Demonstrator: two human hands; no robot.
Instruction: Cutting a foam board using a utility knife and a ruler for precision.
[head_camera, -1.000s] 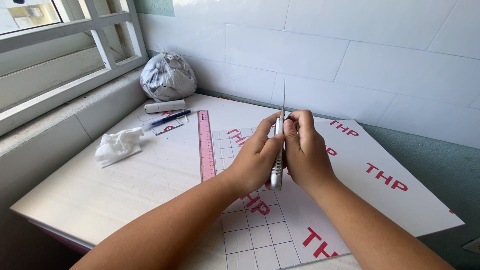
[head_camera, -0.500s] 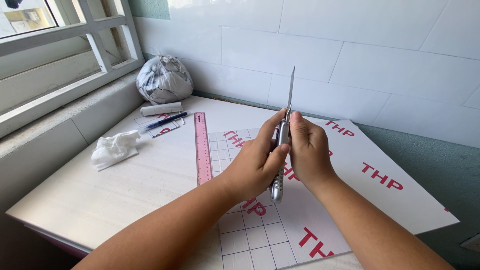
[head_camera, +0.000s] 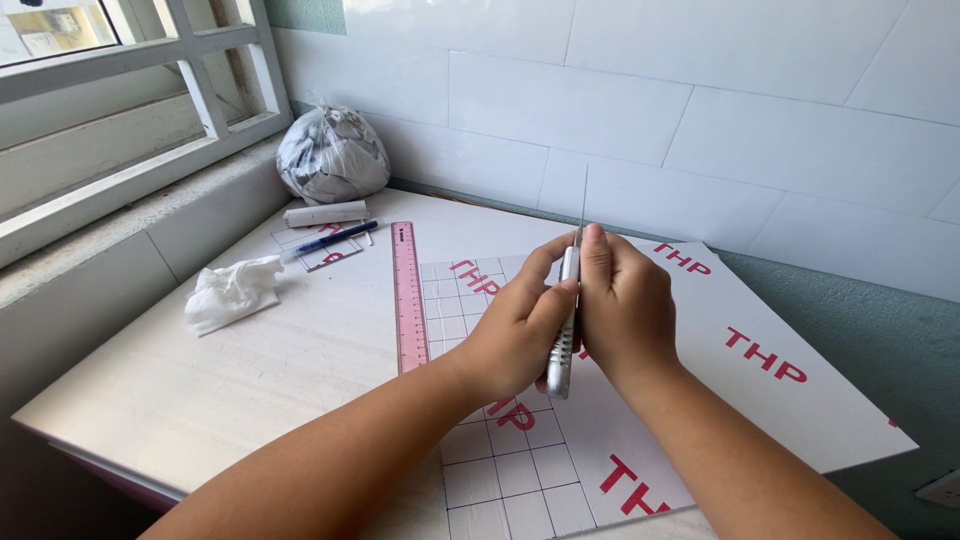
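While both hands close tight around it, the silver craft knife (head_camera: 566, 320) stands up with its thin blade out.
Left hand (head_camera: 515, 335) and right hand (head_camera: 622, 310) grip it above a white board (head_camera: 700, 370) with squares. A pink ruler (head_camera: 408, 295), blue pen (head_camera: 335, 237), crumpled tissue (head_camera: 230, 292) and tied bag (head_camera: 332, 155) lie on the tabletop (head_camera: 200, 390).

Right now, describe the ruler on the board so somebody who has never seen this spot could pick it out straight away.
Start at the big white board lying below the window. Near its middle, left of the two hands that hold a utility knife, a pink ruler lies flat, running away from the viewer along the left edge of a drawn grid. It is the only long, flat pink strip; the blue pen nearby is shorter.
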